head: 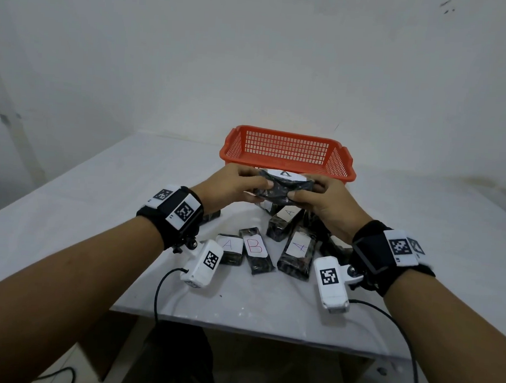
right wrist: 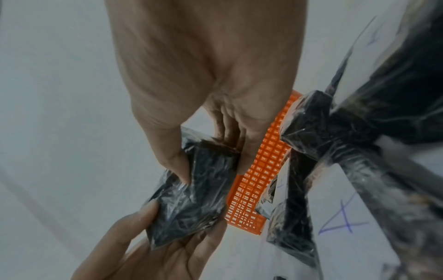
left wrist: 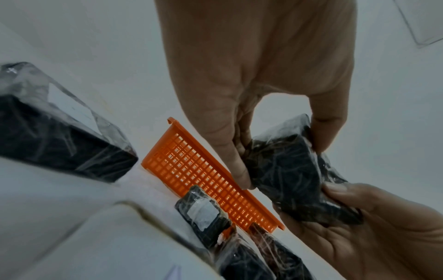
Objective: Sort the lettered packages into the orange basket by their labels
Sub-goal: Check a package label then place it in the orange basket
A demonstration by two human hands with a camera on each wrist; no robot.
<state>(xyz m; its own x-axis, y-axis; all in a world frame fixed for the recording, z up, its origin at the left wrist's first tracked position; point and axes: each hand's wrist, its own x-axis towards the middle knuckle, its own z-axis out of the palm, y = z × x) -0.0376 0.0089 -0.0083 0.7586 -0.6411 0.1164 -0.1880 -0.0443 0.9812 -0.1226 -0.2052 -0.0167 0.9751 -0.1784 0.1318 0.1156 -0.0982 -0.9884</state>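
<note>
Both hands hold one black plastic-wrapped package (head: 278,185) in the air just in front of the orange basket (head: 286,152); its white label bears a letter that looks like an A. My left hand (head: 231,184) grips its left end and my right hand (head: 316,199) grips its right end. In the left wrist view the package (left wrist: 294,170) is pinched between thumb and fingers, with the basket (left wrist: 210,178) behind. The right wrist view shows the same package (right wrist: 199,193) and the basket (right wrist: 258,180). No package shows inside the basket in the head view.
Several more wrapped packages lie on the white table (head: 66,215) below my hands, among them one marked A (head: 229,247), one marked B (head: 255,249) and another A (head: 298,252). A white wall stands close behind the basket. Cables hang off the table's near edge.
</note>
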